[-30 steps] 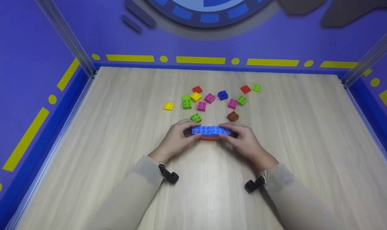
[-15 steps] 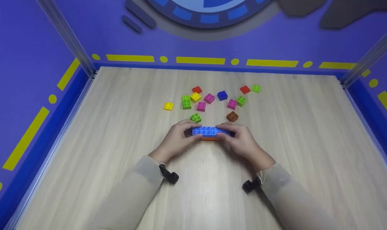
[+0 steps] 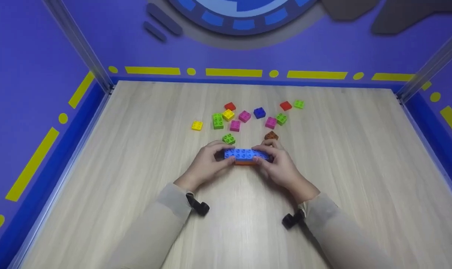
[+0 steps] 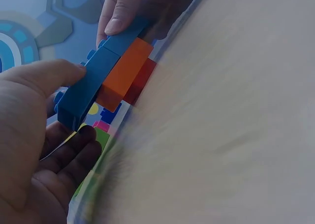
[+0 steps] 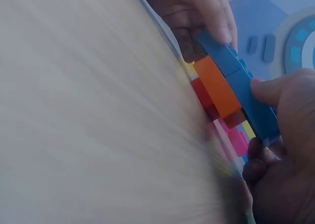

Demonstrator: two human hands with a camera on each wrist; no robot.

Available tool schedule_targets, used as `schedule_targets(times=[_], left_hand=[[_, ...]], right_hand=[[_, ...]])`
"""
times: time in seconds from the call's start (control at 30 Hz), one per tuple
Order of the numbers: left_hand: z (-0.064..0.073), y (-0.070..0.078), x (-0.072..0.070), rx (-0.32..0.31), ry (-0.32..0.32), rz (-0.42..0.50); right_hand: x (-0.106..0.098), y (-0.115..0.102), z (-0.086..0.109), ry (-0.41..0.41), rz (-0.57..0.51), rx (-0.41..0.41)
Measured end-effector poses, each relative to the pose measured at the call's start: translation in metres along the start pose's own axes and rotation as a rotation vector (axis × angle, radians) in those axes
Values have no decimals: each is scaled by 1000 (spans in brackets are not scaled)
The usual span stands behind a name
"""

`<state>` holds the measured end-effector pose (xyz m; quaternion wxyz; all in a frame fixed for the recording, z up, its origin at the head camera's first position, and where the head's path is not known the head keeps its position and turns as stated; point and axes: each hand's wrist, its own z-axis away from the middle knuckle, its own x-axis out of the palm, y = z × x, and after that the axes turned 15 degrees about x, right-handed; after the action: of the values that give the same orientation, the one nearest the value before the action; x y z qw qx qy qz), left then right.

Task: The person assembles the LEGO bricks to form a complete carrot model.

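Note:
Two blue bricks (image 3: 240,153) lie end to end as the top layer of a small stack in front of me. Beneath them an orange brick (image 4: 125,76) spans the seam, and under that a red brick (image 4: 141,82) shows in both wrist views. My left hand (image 3: 207,160) grips the left blue brick, thumb on the near side and fingers on the far side. At the other end my right hand (image 3: 284,164) pinches the right blue brick the same way, its fingers covering part of the studs. Both blue ends overhang the orange brick.
Beyond the hands lie loose bricks: a brown one (image 3: 271,135) by the right fingers, a green one (image 3: 229,139) by the left, and several pink, yellow, green, red and dark blue ones (image 3: 259,113). Blue walls (image 3: 226,56) border the wooden table (image 3: 136,149).
My right hand has shifted slightly left along the blue brick, and one of its fingers now lifts toward the brown brick. The left hand and the stack stay nearly in place.

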<state>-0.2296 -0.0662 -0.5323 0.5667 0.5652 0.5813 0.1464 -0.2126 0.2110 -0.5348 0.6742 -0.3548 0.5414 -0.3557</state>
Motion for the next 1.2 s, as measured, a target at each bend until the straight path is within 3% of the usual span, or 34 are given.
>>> schedule_targets(times=[0.13,0.23,0.33,0.43,0.53,0.67,0.83,0.97,1.2], left_hand=[[-5,-1,1,25,43,9],[-9,-2,1,41,113,21],[-14,-3,-1,21,187,11],[-24,-2,-6,-32,221,-14],[-36,-1,-9,-90,217,-42],[-50,-3,-9,-169,160,-76],[-52,-9,-8,-230,83,-192],[-44,-14,-10,-209,122,-196],[-37,-20,-10,-56,305,-79]], right_hand=[[-3,-1,0,12,-4,-4],[-6,-2,0,23,1,-8],[-7,-2,-2,24,-5,-11],[-8,-2,-4,24,-13,-18],[-9,-1,-6,29,-19,-28],[-7,1,-6,31,-22,-34],[0,3,-6,5,-26,-39],[3,0,-4,-4,-37,-50],[3,2,0,18,-17,-34]])
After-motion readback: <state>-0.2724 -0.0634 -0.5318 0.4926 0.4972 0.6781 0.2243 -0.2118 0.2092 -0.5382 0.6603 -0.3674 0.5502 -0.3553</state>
